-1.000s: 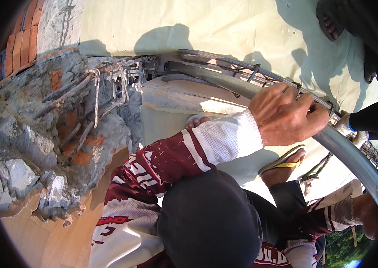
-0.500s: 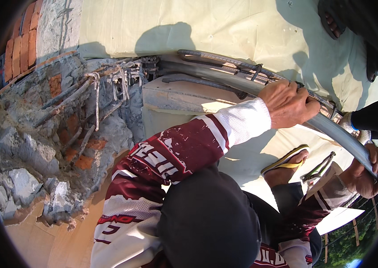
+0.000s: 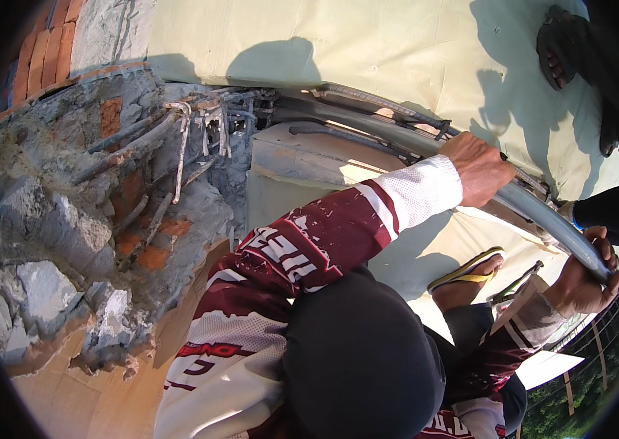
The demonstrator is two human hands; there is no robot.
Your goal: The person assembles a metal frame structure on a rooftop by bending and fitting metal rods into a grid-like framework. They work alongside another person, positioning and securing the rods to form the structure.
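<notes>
A long grey pipe (image 3: 543, 217) curves from the broken wall toward the right, lying among the bars of a rebar cage (image 3: 390, 110). My left hand (image 3: 477, 170) is closed in a fist over the pipe's middle stretch, its sleeve maroon and white. Farther right, my right hand (image 3: 586, 276) wraps its fingers around the pipe near its right end. The pipe's far left stretch runs in between the bars toward the wall. A dark rounded shape (image 3: 364, 358) fills the lower middle, below my left forearm.
Broken concrete (image 3: 46, 227) with jutting rusty bars (image 3: 181, 146) and red brick pieces lies at the left. Pale sheeting (image 3: 382, 44) spreads along the top. A sandalled foot (image 3: 474, 282) stands below the pipe. Another person's foot (image 3: 561, 55) is at the upper right.
The surroundings have slid slightly right in view. Relative to the rebar, both hands and the pipe have shifted a little to the left. The grips look the same.
</notes>
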